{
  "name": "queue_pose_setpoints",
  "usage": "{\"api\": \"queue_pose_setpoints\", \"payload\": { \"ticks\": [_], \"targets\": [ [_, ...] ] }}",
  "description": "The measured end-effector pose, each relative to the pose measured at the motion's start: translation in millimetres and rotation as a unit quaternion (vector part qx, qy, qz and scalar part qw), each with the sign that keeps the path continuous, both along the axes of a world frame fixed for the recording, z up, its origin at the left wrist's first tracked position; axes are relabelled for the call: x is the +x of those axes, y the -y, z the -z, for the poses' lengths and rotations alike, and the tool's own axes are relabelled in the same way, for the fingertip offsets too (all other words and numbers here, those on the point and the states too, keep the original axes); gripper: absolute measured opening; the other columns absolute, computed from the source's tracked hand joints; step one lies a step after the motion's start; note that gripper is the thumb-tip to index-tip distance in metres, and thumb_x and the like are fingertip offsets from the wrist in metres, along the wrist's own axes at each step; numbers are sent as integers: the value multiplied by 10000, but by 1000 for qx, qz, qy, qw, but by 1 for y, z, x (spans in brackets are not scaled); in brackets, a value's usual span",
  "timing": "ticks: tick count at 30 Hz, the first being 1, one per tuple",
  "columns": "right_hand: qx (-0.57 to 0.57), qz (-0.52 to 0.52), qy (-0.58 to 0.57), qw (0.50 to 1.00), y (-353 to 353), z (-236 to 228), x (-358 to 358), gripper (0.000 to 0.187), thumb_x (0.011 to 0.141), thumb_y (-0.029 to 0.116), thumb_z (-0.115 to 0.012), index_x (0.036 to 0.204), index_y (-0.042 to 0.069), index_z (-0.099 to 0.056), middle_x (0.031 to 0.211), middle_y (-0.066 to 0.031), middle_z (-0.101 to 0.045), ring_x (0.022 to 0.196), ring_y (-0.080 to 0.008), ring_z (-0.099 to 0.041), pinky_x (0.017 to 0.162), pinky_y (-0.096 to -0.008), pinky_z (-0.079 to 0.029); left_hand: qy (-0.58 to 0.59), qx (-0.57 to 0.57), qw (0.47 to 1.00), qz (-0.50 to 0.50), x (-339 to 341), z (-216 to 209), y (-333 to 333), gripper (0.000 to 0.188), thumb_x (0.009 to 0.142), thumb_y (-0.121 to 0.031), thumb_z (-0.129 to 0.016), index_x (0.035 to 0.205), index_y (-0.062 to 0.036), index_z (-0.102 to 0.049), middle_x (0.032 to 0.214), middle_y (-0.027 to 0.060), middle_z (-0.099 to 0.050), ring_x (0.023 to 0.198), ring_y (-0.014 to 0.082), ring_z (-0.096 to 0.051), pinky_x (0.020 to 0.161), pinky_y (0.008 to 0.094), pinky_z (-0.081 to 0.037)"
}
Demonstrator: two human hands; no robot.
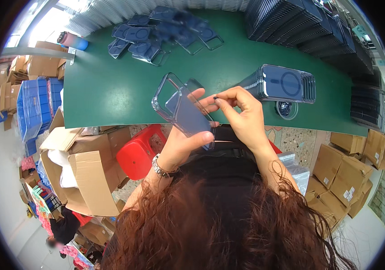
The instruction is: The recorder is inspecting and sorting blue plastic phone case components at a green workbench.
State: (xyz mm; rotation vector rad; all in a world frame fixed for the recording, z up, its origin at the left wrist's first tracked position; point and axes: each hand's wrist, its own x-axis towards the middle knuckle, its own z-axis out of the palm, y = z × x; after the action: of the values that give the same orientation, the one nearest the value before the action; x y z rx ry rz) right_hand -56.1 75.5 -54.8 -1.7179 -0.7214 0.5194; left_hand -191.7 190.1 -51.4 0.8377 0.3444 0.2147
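Presumably, fitting was underway: the case [185,112] was clasped by the left hand [183,143], a black bit [216,98] pinched by the right hand [248,112] at two o'clock; aligning seemed needed.

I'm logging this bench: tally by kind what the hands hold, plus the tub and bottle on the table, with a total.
Phone case, in the left hand: 1
Small black piece, in the right hand: 1
Round tub: 1
Bottle: 1
Total: 4
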Motion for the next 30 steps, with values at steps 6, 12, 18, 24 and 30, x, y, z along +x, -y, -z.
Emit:
{"api": "queue_pose_setpoints", "payload": {
  "ticks": [6,12,18,24,30],
  "targets": [
    [35,-54,99,993,-7,-4,-8,85,840,12,-700,908,23,-651,950,-79,-660,883,-227,-604,765,-338,-494,-4,112,993,-37,8,7,2,1051,723,-265,-882,1513,-55,-221,1541,168,-318,1412,289,-357,1144,463,-352],
    [30,-30,147,988,-10,0,-10,126,834,15,-692,928,42,-612,927,-100,-644,892,-303,-597,775,-397,-494,-8,124,992,-27,16,0,8,1058,722,-343,-883,1493,-29,-231,1582,198,-204,1463,305,-254,1179,475,-280],
    [-27,-54,59,996,-7,-6,-9,96,888,45,-645,967,33,-593,922,-129,-637,887,-326,-601,765,-422,-490,-20,142,990,-7,24,-1,11,1063,710,-350,-892,1480,-18,-238,1595,205,-185,1435,298,-295,1157,472,-322],
    [-31,-61,-11,998,-5,-10,-6,88,918,51,-617,996,25,-586,951,-143,-649,915,-331,-621,794,-415,-498,-15,169,986,-3,27,-2,11,1056,700,-348,-898,1470,-15,-256,1603,227,-173,1438,312,-296,1162,473,-315],
    [11,-75,-111,991,-8,-10,-4,78,957,53,-575,1023,13,-588,1031,-119,-687,951,-248,-671,853,-361,-517,8,153,988,-7,26,-2,10,1060,702,-357,-897,1474,-22,-253,1602,248,-164,1457,326,-269,1183,473,-278]
  ]
}}
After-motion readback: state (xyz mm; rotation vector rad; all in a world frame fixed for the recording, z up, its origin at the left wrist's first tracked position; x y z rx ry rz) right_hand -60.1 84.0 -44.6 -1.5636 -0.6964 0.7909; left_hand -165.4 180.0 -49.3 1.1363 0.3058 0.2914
